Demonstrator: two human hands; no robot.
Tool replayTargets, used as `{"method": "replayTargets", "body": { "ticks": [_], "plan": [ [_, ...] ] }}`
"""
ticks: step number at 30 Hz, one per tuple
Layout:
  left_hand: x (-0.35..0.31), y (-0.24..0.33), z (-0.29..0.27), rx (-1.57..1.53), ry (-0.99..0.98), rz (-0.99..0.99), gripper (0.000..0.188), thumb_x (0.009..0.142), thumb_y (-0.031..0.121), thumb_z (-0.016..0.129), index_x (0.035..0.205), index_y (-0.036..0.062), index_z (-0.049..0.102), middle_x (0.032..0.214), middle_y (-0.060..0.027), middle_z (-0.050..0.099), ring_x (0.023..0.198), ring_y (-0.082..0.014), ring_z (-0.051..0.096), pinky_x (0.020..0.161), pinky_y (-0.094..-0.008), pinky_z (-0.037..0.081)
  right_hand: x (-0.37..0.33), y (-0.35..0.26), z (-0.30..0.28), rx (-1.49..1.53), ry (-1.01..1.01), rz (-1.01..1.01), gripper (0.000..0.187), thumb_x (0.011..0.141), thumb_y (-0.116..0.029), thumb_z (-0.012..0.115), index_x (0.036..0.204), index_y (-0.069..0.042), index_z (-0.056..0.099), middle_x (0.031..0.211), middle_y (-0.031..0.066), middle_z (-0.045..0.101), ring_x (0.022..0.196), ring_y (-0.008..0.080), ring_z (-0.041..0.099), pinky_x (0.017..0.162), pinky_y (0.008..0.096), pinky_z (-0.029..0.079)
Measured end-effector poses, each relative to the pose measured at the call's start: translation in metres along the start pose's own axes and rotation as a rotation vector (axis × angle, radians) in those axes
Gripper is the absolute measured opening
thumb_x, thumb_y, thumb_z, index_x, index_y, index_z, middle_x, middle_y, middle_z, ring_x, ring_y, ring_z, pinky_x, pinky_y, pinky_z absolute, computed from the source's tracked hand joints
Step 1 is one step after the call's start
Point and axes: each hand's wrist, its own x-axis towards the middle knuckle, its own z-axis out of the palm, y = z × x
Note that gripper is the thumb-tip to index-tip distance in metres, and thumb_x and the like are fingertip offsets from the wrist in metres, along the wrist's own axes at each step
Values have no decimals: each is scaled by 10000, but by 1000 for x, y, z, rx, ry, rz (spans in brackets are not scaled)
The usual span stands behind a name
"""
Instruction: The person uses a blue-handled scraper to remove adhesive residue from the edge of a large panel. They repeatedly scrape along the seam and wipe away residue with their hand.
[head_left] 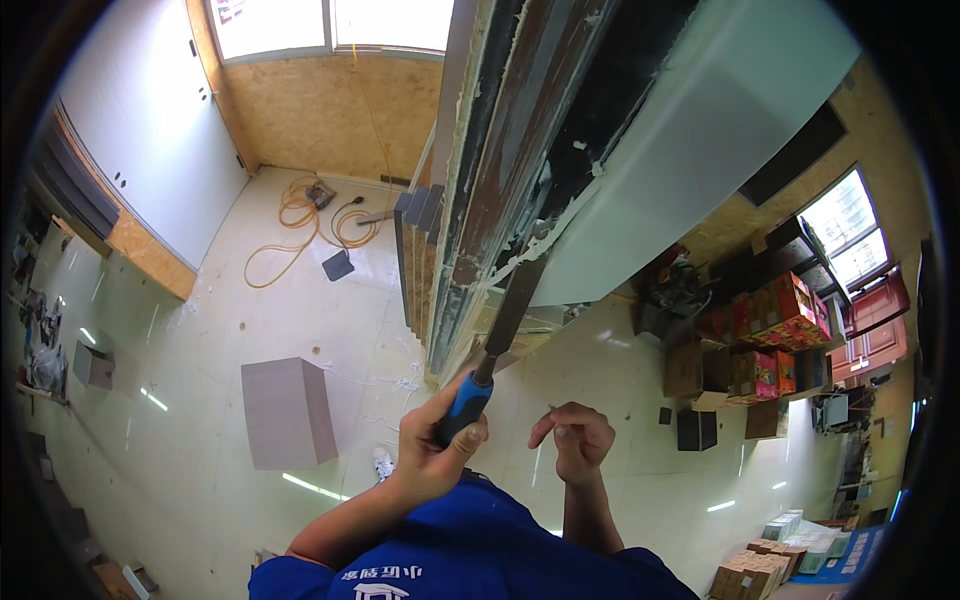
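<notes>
My left hand (428, 447) is wrapped round the blue and black handle of a long flat-bladed scraper (468, 402). Its dark blade points up and away, the tip against ragged white sealant (545, 240) along the edge of an upright frame (510, 150) with brown and black strips. Smears and torn bits of sealant cling to these strips. Beside them, on the right, runs a smooth pale panel (690, 150). My right hand (580, 440) is raised to the right of the handle, apart from the scraper, with fingers curled together. Whatever they pinch, if anything, is too small to tell.
A grey box-shaped block (285, 413) stands on the floor to the left, near strands of white sealant. Yellow cord (290, 215) lies coiled farther off. Cartons (765, 320) are stacked at the right, more boxes (755, 572) at the lower right. A white door (150, 120) stands far left.
</notes>
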Motion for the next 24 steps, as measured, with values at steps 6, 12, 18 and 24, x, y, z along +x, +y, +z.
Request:
{"method": "replayTargets", "body": {
  "ticks": [6,12,18,24],
  "plan": [
    [2,5,-2,-15,-12,-5,578,961,187,645,1432,-51,409,819,-17,579,729,-68,511,678,-215,428,-5,-4,4,-8,6,11,186,917,107,457,1050,66,579,852,178,661,644,208,666,593,320,567],
    [5,-2,-5,-27,-11,22,575,964,191,642,1437,-42,411,820,-14,575,738,-64,512,686,-213,428,-8,-9,10,-12,15,0,191,908,107,452,1044,67,581,852,179,663,646,211,669,588,321,570],
    [8,-5,-7,39,-23,100,562,979,211,614,1453,-3,401,789,-30,572,618,-54,470,559,-208,380,-15,-12,10,-78,8,-26,225,905,106,413,1055,34,564,794,172,645,592,217,647,548,329,550],
    [12,-11,-11,52,-26,133,556,978,211,613,1451,4,407,770,-32,571,562,-45,448,502,-205,359,-17,-16,16,-86,-1,-45,238,908,107,397,1064,20,554,787,174,641,577,218,638,531,329,543]
  ]
}}
